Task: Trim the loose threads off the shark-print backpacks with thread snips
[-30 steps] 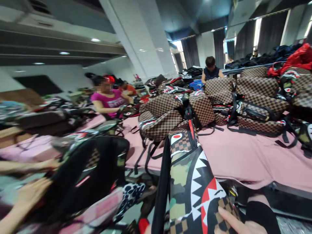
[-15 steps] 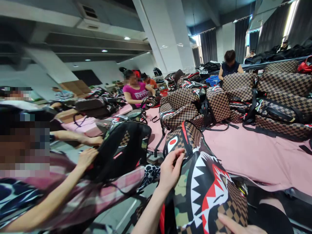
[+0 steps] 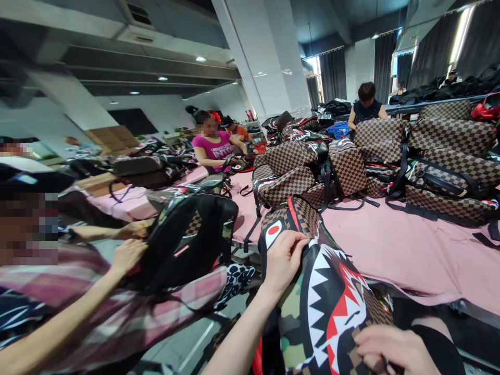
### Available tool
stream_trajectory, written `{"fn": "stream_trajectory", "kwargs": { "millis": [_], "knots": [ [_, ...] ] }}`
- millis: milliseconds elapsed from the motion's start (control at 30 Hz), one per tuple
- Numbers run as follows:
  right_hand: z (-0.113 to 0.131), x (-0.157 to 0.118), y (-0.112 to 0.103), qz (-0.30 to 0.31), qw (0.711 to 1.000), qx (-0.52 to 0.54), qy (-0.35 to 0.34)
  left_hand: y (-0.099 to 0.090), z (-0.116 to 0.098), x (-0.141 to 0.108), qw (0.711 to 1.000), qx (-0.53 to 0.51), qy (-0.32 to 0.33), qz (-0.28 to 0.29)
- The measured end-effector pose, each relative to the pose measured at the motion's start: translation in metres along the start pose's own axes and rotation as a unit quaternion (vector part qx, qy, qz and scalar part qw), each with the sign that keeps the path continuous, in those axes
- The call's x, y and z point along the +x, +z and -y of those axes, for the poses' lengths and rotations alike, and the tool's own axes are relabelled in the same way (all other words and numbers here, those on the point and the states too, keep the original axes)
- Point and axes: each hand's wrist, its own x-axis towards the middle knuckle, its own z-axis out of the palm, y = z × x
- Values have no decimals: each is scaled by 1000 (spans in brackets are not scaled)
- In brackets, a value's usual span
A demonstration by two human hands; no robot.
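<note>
1. Both my left hand (image 3: pixel 284 256) and my right hand (image 3: pixel 396 346) are now showing at the shark-mouth backpack (image 3: pixel 326 278), the left newly joining since a second ago.
2. My left fingers are bunching by the red trim (image 3: pixel 292 212); I cannot tell whether they are gripping.
3. My right fingers are curling at the lower front, no longer pointing; their hold I cannot tell.
4. The backpack is sloping before me toward the pink-covered table (image 3: pixel 414 250), upper and lower parts both getting attention, I judge.

The left hand (image 3: pixel 282 258) touches a shark-mouth backpack (image 3: pixel 324 281) beside its 1 visible printed eye (image 3: pixel 273 230), the right hand (image 3: pixel 394 346) at its checkered lower part (image 3: pixel 377 308).
</note>
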Motion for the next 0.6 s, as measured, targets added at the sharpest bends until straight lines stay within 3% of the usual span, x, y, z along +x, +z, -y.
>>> {"fn": "stream_trajectory", "kwargs": {
  "millis": [133, 200, 400, 600],
  "knots": [
    [0, 24, -12, -96, 983, -79, 138, 3, -5, 1, 1000, 11, -12, 4],
    [-2, 40, -18, -117, 973, -108, 168, 4, -5, 1, 999, -7, -24, 22],
    [-10, 89, -26, -157, 977, -116, 81, 8, -5, -2, 993, -77, -71, 55],
    [-11, 115, -30, -144, 966, -215, -10, 9, -12, -2, 993, -81, -53, 60]
  ]
}}
